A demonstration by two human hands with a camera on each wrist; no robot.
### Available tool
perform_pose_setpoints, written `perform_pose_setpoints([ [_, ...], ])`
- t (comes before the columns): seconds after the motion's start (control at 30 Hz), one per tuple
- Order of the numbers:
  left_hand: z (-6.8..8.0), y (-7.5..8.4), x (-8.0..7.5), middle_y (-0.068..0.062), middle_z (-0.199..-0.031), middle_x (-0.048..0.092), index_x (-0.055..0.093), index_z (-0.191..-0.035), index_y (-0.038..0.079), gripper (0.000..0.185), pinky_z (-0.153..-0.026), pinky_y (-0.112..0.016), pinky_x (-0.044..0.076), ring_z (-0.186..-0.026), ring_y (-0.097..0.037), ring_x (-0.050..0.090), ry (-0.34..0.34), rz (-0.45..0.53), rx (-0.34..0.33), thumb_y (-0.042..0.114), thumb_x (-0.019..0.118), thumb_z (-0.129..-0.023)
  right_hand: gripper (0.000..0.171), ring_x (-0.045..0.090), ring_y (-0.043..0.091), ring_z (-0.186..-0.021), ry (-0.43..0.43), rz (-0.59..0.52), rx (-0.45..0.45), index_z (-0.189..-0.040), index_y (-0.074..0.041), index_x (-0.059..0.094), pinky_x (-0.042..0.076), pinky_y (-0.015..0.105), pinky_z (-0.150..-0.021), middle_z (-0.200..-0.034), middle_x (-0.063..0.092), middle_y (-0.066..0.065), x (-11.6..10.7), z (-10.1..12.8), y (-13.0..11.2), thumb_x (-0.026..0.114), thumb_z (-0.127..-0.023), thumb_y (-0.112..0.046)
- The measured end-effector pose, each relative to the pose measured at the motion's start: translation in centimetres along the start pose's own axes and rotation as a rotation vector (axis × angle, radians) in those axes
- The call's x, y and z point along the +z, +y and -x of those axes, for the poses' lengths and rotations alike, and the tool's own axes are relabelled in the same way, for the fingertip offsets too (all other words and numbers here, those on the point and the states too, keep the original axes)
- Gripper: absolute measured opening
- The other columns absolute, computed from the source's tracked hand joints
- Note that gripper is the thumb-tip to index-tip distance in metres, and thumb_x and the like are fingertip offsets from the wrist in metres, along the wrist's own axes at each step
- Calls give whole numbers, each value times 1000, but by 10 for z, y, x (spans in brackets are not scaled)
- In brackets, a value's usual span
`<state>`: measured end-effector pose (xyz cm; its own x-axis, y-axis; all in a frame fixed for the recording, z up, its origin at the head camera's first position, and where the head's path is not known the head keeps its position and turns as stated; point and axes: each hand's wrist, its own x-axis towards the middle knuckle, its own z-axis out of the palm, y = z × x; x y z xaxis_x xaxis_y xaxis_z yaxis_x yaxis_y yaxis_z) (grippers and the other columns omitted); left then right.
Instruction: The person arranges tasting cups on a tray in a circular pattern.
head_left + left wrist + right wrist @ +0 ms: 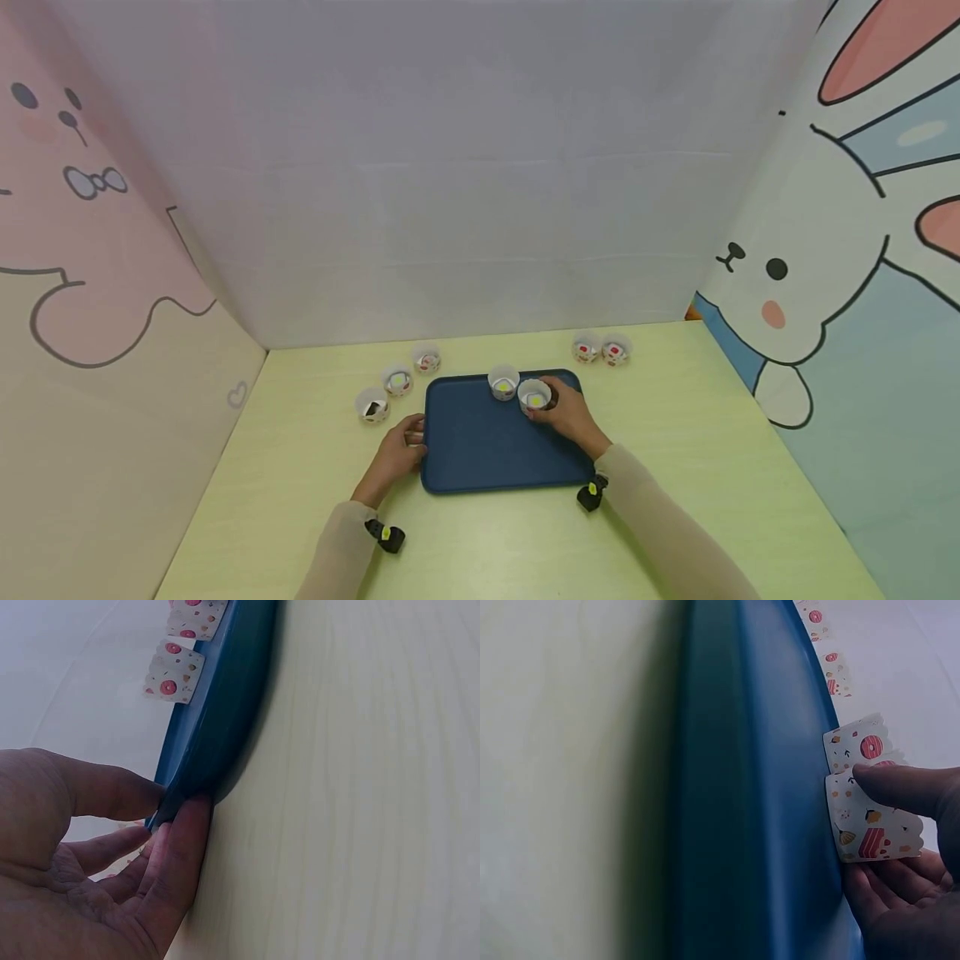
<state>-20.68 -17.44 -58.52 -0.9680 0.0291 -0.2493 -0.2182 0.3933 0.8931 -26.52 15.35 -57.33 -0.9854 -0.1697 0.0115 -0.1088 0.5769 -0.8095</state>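
Observation:
A dark blue tray (487, 450) lies on the pale table. My left hand (400, 452) grips its left rim, with the thumb on top and fingers below in the left wrist view. On the tray's far right part, my right hand (567, 410) holds a white paper baking cup (534, 407) between thumb and fingers. This cup has a scalloped rim and cake and doughnut prints (874, 817), and something small and yellow shows inside. Just left of it, a second paper cup (503, 385) stands on the tray, also with a yellow piece in it.
Left of the tray, three paper cups stand in a slanting row: one with a black piece (372, 407), one with a pale yellow piece (397, 382), one farther back (427, 360). Two cups with red pieces (586, 348) (617, 351) stand behind at right. A white backdrop (480, 183) closes the far edge.

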Motion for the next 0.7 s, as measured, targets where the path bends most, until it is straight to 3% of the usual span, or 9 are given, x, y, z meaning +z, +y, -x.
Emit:
perform_pose_setpoints([
  [0.7,-1,-2,0,-20,-126,57,49,-140,2,59,-60,-35,56,-108,-31,60,14,-12,40,-7,57,-82,58,65,31,-110,-26,-59,-34,-132,-6,56,54,42,-89,-124,62,17,0,-1,1,80,-80,-11],
])
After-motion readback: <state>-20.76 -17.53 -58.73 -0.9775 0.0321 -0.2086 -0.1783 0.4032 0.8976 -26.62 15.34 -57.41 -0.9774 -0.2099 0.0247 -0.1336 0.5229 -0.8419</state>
